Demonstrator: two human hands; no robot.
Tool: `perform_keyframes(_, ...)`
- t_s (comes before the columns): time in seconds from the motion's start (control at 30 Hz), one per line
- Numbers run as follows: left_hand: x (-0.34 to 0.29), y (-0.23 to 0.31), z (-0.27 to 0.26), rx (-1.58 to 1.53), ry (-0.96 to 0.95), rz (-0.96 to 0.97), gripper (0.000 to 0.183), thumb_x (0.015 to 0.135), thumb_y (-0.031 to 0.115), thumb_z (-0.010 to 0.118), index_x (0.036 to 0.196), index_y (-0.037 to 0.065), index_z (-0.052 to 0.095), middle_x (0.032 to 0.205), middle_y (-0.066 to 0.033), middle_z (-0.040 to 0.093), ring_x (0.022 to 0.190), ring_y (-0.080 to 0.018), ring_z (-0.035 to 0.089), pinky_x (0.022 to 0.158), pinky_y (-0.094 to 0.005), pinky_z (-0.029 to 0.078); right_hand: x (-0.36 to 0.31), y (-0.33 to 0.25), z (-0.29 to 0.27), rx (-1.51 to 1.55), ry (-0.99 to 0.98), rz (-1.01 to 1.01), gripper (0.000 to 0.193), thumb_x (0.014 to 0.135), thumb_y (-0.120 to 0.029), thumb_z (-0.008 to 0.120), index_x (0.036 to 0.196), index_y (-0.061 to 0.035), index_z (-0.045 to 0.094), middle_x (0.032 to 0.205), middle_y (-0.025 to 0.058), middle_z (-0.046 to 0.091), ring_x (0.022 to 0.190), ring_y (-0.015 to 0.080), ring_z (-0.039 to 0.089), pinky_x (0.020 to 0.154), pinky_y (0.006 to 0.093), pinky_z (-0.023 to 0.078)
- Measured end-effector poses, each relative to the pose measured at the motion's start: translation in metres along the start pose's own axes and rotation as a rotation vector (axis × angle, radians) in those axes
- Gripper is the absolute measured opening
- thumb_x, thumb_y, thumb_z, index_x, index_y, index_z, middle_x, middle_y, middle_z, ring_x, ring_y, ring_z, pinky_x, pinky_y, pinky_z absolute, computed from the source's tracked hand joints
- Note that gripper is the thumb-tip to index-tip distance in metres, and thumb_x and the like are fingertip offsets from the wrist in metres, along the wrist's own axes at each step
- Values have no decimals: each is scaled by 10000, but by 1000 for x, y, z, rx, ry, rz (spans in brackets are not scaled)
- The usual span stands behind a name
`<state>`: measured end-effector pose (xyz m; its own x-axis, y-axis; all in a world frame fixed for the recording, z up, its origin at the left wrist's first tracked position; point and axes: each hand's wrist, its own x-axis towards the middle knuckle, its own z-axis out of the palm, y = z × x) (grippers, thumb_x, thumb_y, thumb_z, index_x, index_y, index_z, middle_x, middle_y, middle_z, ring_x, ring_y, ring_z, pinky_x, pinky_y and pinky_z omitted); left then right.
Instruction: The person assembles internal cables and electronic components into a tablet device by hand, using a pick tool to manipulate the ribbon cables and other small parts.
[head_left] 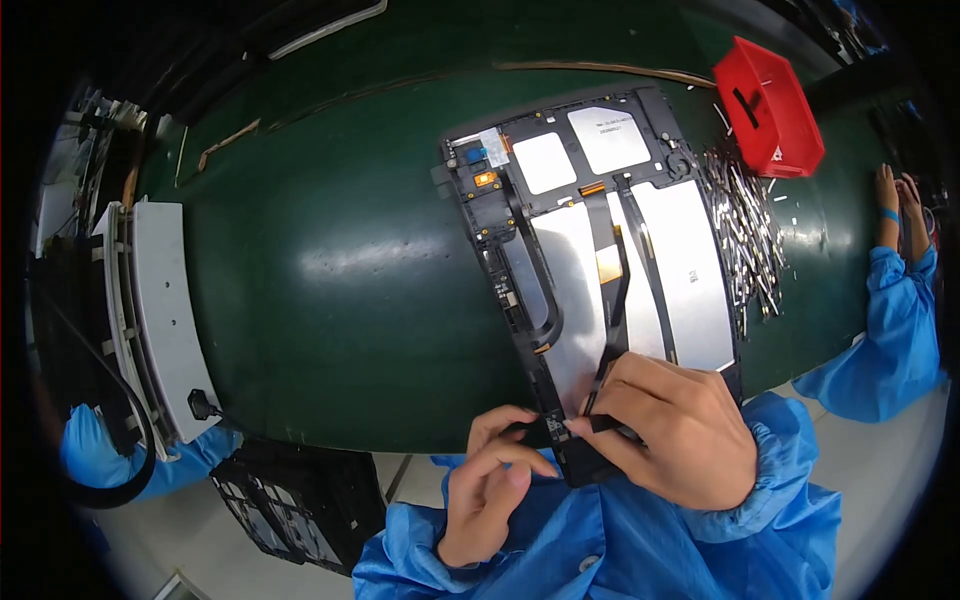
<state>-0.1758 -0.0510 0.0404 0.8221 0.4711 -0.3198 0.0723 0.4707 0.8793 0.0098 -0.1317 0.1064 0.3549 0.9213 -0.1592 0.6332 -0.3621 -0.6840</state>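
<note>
A red plastic open-topped bin (796,148) is noted at the upper right of the dark green work table (330,340). The bin is tilted toward the camera in this view, and a black mark is borne on its wall. Some small whitish pieces can be made out at its lower inner edge; the remainder of its contents cannot be determined. Just below it, a loose heap of thin, silvery metallic strips (742,230) is spread on the table, beside a black flat device chassis with silver-white plates (684,270).

The chassis is positioned on the right half of the table, in front of the person, its lower end being near the table's front edge. At that end, a long, narrow black ribbon cable (620,300) is pinched between the fingertips of the right hand (680,430). The left hand (488,490) is placed at the chassis's lower left corner, with its fingers bent and parted; whether the edge is touched cannot be confirmed.

At the lower left, below table level, black panels with silvery plates (300,505) are grouped; whether they are held in a crate cannot be told. A long white housing (165,260) is seen at the table's left end, with a black plug (203,405) near its lower end. At the far right, a co-worker's blue sleeve (890,320) is visible.
</note>
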Motion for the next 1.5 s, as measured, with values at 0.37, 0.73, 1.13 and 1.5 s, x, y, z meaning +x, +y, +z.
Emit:
perform_keyframes(0.37, 15, 3, 6, 152, 83, 154, 119, 867, 87, 572, 944, 1, 601, 1080, -144, 501, 1004, -201, 488, 915, -303, 347, 0, -7, 0, 1, -17, 43, 146, 759, -122, 687, 784, -3, 606, 803, 85, 522, 670, 271, 597, 577, 351, 492)
perform_keyframes(0.73, 33, -5, 7, 268, 142, 238, 226, 765, 13, 693, 930, 5, 540, 915, -107, 541, 847, -173, 530, 773, -267, 419, -3, -9, 1, 42, 1, 84, 133, 728, -86, 688, 791, -2, 606, 807, 89, 533, 692, 278, 593, 594, 356, 482)
perform_keyframes(1.13, 22, -19, 4, 42, 125, 122, 170, 856, 58, 613, 982, -9, 521, 938, -103, 534, 863, -157, 514, 807, -259, 394, -4, -5, 8, 96, 38, 11, 130, 700, -43, 683, 785, -2, 594, 803, 88, 520, 702, 278, 584, 607, 360, 478)
perform_keyframes(1.5, 28, -11, 10, 430, 190, 378, 168, 789, 47, 673, 903, 3, 556, 837, -110, 579, 750, -201, 559, 694, -277, 445, -4, -4, 15, 101, 84, -5, 127, 689, -30, 671, 783, 7, 593, 785, 92, 511, 690, 281, 582, 609, 357, 483)
